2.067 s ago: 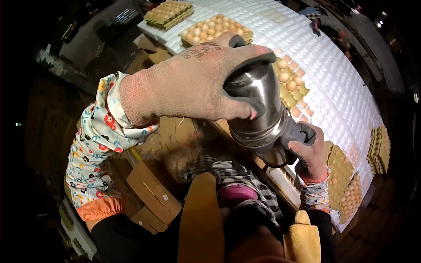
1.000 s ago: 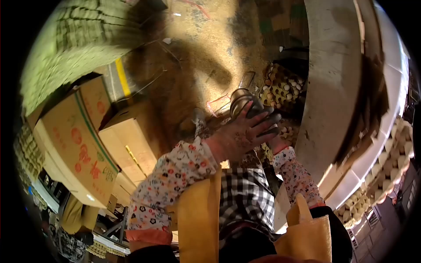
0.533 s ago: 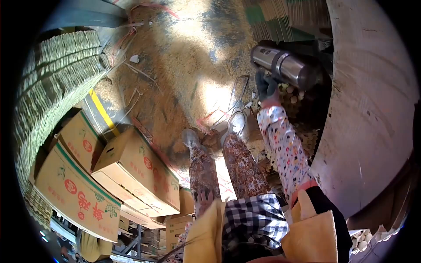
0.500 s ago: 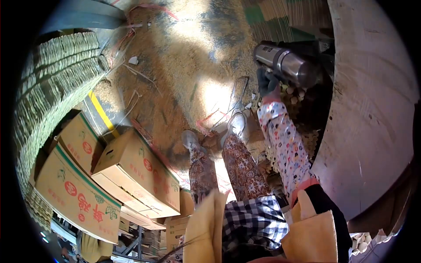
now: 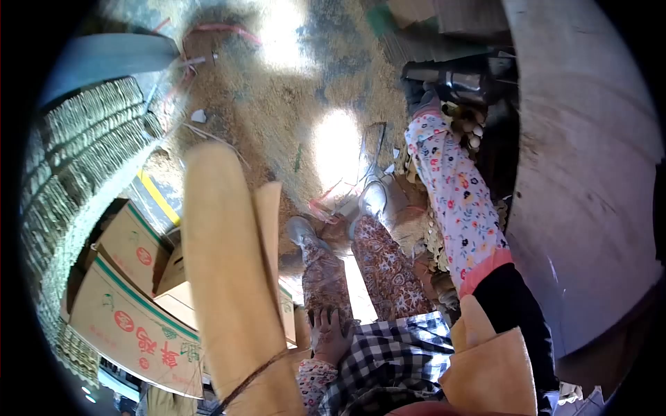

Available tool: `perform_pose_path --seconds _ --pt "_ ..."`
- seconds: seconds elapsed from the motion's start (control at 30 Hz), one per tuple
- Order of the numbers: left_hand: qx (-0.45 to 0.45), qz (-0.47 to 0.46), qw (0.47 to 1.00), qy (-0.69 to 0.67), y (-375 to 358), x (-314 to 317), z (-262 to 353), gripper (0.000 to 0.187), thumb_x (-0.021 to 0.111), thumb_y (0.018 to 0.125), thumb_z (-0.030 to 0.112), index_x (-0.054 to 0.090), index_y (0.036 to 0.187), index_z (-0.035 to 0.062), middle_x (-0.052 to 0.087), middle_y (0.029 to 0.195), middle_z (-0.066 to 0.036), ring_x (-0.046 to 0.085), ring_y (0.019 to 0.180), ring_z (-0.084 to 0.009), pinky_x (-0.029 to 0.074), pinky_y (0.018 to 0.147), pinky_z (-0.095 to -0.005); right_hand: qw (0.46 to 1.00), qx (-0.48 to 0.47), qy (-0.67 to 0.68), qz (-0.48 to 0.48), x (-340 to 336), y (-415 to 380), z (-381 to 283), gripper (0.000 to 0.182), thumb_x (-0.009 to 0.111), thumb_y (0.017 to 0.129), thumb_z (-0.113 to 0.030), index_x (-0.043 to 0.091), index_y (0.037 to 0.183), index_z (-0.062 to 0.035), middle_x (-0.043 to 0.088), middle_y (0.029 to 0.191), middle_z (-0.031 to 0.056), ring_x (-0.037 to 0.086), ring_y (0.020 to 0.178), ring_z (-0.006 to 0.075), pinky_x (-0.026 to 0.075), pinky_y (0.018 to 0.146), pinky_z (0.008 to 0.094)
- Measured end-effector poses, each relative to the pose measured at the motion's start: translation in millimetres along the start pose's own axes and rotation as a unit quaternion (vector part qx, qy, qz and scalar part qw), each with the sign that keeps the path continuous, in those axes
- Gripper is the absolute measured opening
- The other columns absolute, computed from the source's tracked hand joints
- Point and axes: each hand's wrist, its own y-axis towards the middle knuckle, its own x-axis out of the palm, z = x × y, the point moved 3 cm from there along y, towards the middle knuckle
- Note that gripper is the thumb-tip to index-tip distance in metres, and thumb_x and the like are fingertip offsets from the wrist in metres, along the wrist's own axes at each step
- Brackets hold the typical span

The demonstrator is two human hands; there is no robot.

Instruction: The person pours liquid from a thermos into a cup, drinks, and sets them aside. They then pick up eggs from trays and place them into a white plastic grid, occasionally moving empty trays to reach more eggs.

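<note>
My right hand (image 5: 422,102), in a dark glove and a floral sleeve, is at the near left end of a steel thermos (image 5: 461,82). Its fingers appear closed on the thermos, though they are partly hidden in shadow. The thermos lies sideways beside the pale curved board, above some small tan pieces (image 5: 470,128). My left hand (image 5: 329,338) rests on my thigh at the edge of a black-and-white checked apron (image 5: 395,350), fingers spread and holding nothing.
Printed cardboard boxes (image 5: 135,326) stand at the left, below stacked folded cardboard (image 5: 90,132). A large pale board (image 5: 590,173) curves along the right. Pink strapping (image 5: 222,28) and scraps lie on the dusty floor (image 5: 291,97). A tan flap (image 5: 229,277) blocks part of the view.
The thermos and my right hand have moved farther from me. My left hand has come into view on my thigh. The tan flap has swung up across the left side of the view.
</note>
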Motion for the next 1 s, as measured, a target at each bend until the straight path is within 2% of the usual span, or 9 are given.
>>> perform_pose_path --seconds 0.13,0.17,0.33,0.4,0.5,0.57,0.7,0.9,1.0 --pt "0.017 0.049 0.999 -0.003 3.2 0.0 8.9 0.065 0.064 0.081 0.045 0.049 0.130 0.0051 0.049 0.131 -0.030 0.042 0.126 -0.0476 0.018 0.113 -0.0627 0.976 0.000 -0.217 0.013 0.5 -94.4 5.9 0.033 0.063 0.088 -0.015 0.061 0.119 -0.0044 0.066 0.109 0.0162 0.063 0.101 0.0331 0.051 0.093 0.0492" --pt "0.018 0.066 0.997 0.033 -0.5 -6.7 15.3 0.063 0.065 0.082 0.041 0.048 0.130 0.0040 0.050 0.130 -0.031 0.043 0.125 -0.0484 0.023 0.112 -0.0604 0.948 0.009 -0.316 0.015 -4.8 -138.0 9.7 0.034 0.064 0.087 -0.017 0.062 0.119 -0.0043 0.067 0.109 0.0162 0.063 0.101 0.0329 0.051 0.093 0.0484" --pt "0.037 0.028 0.995 -0.087 -26.6 20.0 9.8 0.064 0.066 0.082 0.031 0.044 0.136 0.0026 0.042 0.139 -0.030 0.037 0.131 -0.0470 0.035 0.107 -0.0546 0.682 0.100 -0.720 -0.084 -40.3 -403.1 8.2 0.039 0.066 0.086 -0.026 0.062 0.119 -0.0038 0.067 0.109 0.0165 0.064 0.102 0.0318 0.051 0.092 0.0444" --pt "0.141 0.055 0.988 -0.014 -49.9 -34.8 40.4 0.067 0.066 0.082 0.032 0.043 0.137 0.0032 0.042 0.140 -0.029 0.037 0.132 -0.0456 0.036 0.107 -0.0533 0.639 0.133 -0.748 -0.119 -31.5 -494.5 -5.5 0.042 0.067 0.086 -0.029 0.063 0.119 -0.0036 0.068 0.109 0.0166 0.064 0.102 0.0314 0.051 0.092 0.0428" --pt "0.239 0.085 0.943 0.218 -92.6 -99.8 62.8 0.068 0.068 0.079 0.037 0.047 0.135 0.0054 0.051 0.134 -0.024 0.044 0.128 -0.0417 0.040 0.103 -0.0471 0.665 0.114 -0.727 -0.128 -8.6 -584.3 -26.5 0.046 0.068 0.085 -0.034 0.063 0.119 -0.0033 0.068 0.110 0.0168 0.065 0.102 0.0307 0.050 0.091 0.0405" --pt "0.238 -0.016 0.945 0.222 -80.2 -136.2 42.4 0.063 0.067 0.081 0.040 0.051 0.131 0.0062 0.057 0.127 -0.023 0.053 0.118 -0.0392 0.043 0.099 -0.0491 0.717 0.044 -0.687 -0.107 9.5 -620.1 -50.4 0.049 0.069 0.084 -0.038 0.063 0.119 -0.0031 0.068 0.110 0.0169 0.065 0.102 0.0302 0.050 0.091 0.0389" --pt "0.199 -0.012 0.951 0.235 -72.9 -257.3 33.8 0.055 0.067 0.083 0.039 0.055 0.123 0.0037 0.061 0.115 -0.023 0.058 0.108 -0.0372 0.046 0.094 -0.0457 0.838 -0.041 -0.544 -0.031 26.4 -706.1 -148.0 0.053 0.067 0.084 -0.043 0.063 0.118 -0.0019 0.068 0.109 0.0201 0.065 0.102 0.0325 0.049 0.092 0.0388" --pt "0.141 0.158 0.947 0.241 -163.2 -354.3 145.3 0.050 0.067 0.087 0.037 0.059 0.118 -0.0002 0.064 0.106 -0.026 0.062 0.100 -0.0382 0.048 0.090 -0.0425 0.804 -0.208 -0.548 0.100 -6.0 -841.4 -304.8 0.056 0.063 0.087 -0.037 0.054 0.127 0.0011 0.063 0.115 0.0261 0.062 0.105 0.0391 0.048 0.093 0.0406" --pt "0.272 0.198 0.939 0.070 -219.0 -301.4 259.6 0.040 0.065 0.091 0.020 0.055 0.119 -0.0077 0.064 0.111 -0.020 0.061 0.102 -0.0291 0.046 0.093 -0.0357 0.788 -0.127 -0.599 -0.062 -38.8 -884.0 -345.5 0.057 0.064 0.087 -0.036 0.053 0.130 0.0000 0.062 0.119 0.0234 0.059 0.111 0.0381 0.046 0.098 0.0410"
